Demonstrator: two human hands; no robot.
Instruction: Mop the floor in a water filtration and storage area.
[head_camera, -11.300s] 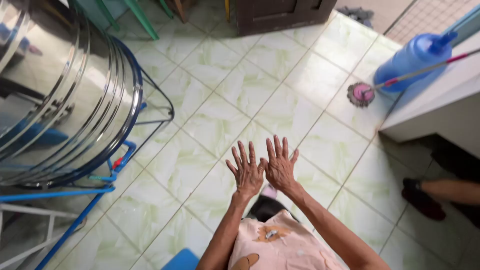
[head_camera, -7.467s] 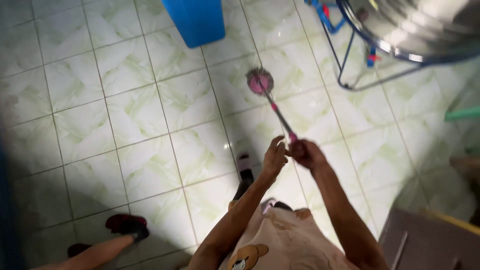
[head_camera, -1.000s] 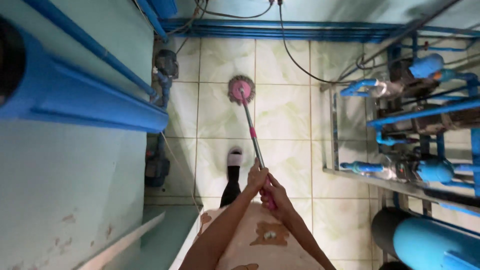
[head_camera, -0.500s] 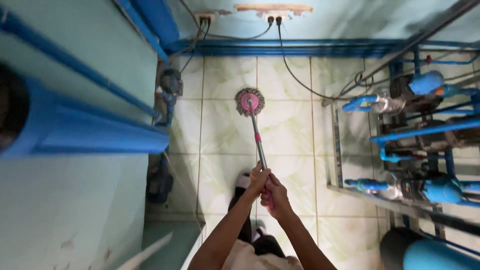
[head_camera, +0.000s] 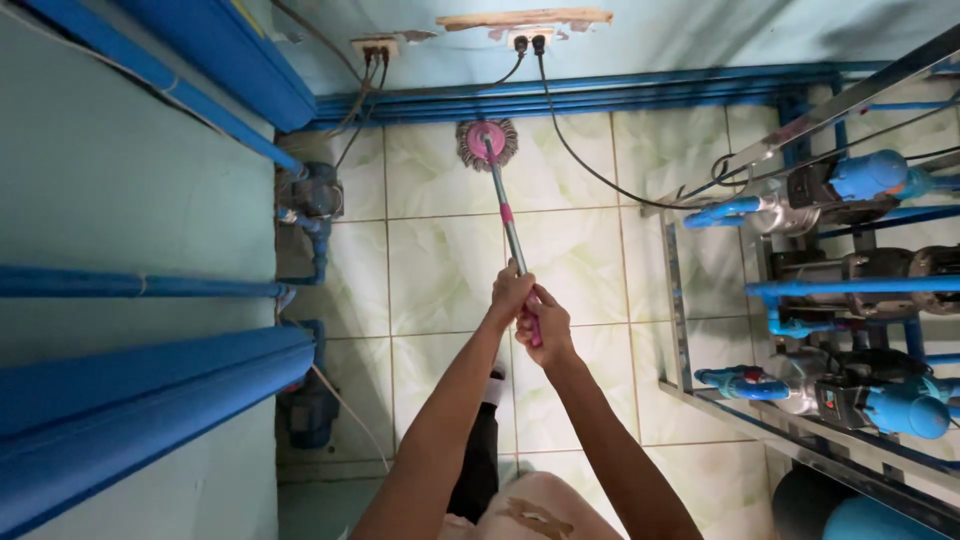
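- Overhead, looking down a narrow tiled aisle, both bare arms reach forward to a mop with a metal and pink handle.
- The left hand wraps shut around the handle, higher up the pole.
- The right hand clasps the pink grip just below, touching the left hand.
- The handle slants away to the round mop head, pink at its center with grey strands, resting on the pale green floor tiles close to the far wall.
- Blue pipes run along the left wall.
- A metal rack with blue fittings stands on the right.
- 2 black cables hang from wall sockets.
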